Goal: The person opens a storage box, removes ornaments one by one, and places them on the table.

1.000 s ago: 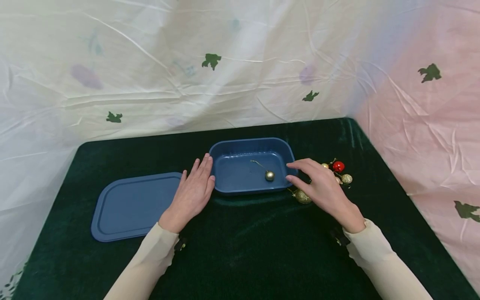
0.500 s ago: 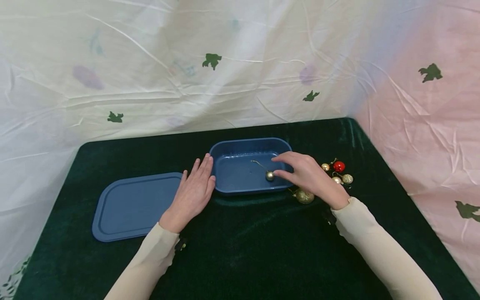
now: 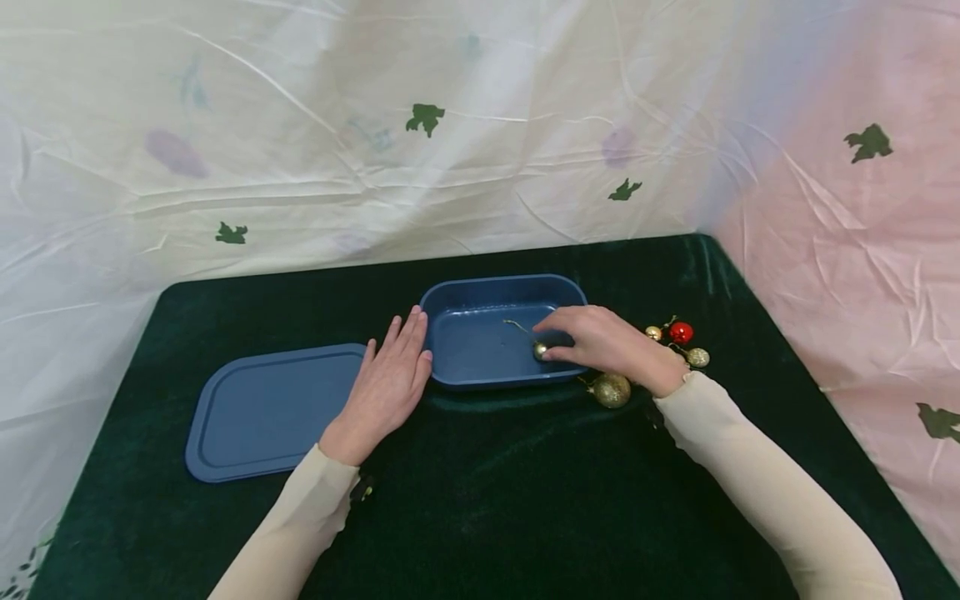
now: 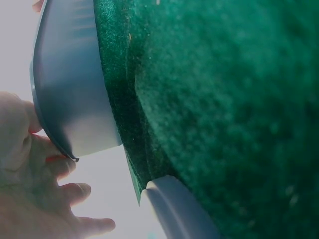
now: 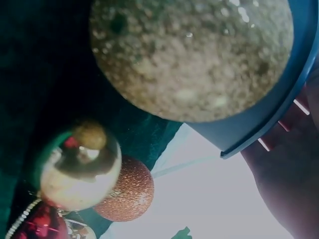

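A blue rectangular container (image 3: 468, 358) stands on the table, with one small gold bauble (image 3: 539, 351) and its string inside. My left hand (image 3: 382, 387) lies with straight fingers against the container's left wall, as the left wrist view also shows around its rim (image 4: 36, 99). Reaching over the right wall, my right hand (image 3: 603, 337) has its thumb tip right at the small bauble. Its index finger is a little above, with a gap between the two. In the right wrist view, that hand (image 5: 289, 154) is partly hidden behind the container.
A flat blue lid (image 3: 277, 417) lies left of the container. A large gold glitter bauble (image 3: 611, 391) sits by its front right corner. Farther right are a red bauble (image 3: 681, 332) and several small gold ones (image 3: 698, 357). Dark green velvet (image 3: 487, 500) covers the table.
My right hand has moved left and down, from the container's right rim to the small gold bauble inside. The left hand has stayed in place at the left wall.
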`<state>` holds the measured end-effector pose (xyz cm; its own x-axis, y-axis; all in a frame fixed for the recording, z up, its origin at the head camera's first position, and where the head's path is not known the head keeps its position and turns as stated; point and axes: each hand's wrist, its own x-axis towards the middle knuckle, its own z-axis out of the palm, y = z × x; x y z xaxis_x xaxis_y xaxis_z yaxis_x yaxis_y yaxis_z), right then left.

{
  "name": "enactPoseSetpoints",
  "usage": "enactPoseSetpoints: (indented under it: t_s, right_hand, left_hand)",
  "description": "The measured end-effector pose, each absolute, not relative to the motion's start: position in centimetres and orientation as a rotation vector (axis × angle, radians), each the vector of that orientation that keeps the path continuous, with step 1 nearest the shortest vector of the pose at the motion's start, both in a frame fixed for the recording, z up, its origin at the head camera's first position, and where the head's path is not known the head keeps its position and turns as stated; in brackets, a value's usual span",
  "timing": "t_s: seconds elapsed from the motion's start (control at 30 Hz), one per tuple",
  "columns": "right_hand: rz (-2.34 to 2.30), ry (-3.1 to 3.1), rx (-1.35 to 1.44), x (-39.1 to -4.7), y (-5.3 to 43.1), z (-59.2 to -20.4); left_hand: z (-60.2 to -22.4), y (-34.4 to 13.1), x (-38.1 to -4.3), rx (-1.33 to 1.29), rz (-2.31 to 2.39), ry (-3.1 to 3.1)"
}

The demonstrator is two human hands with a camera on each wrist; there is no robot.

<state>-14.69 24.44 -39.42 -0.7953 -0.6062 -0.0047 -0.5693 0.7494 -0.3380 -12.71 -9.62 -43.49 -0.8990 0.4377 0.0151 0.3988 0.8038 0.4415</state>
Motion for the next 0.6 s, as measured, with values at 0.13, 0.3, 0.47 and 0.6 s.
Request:
enactPoseSetpoints:
  t_s: [0.13, 0.3, 0.47, 0.6]
  right_hand:
    - [-0.439, 2.813, -0.971, -15.01, 24.24, -39.43]
    - [-0.386, 2.784, -0.998, -15.36, 23.85, -39.6]
    - [-0.349, 2.77, -1.002, -15.61, 23.66, -39.74]
    - [-0.324, 2.762, -0.997, -15.74, 23.55, -39.77]
  left_hand:
    - [-43.54, -9.59, -12.71, 0.674, 0.672, 2.903]
    - [-43.55, -9.59, -12.71, 0.671, 0.676, 2.901]
    - [-43.52, -9.6, -12.69, 0.662, 0.68, 2.899]
    - [-43.51, -9.6, -12.72, 0.663, 0.673, 2.894]
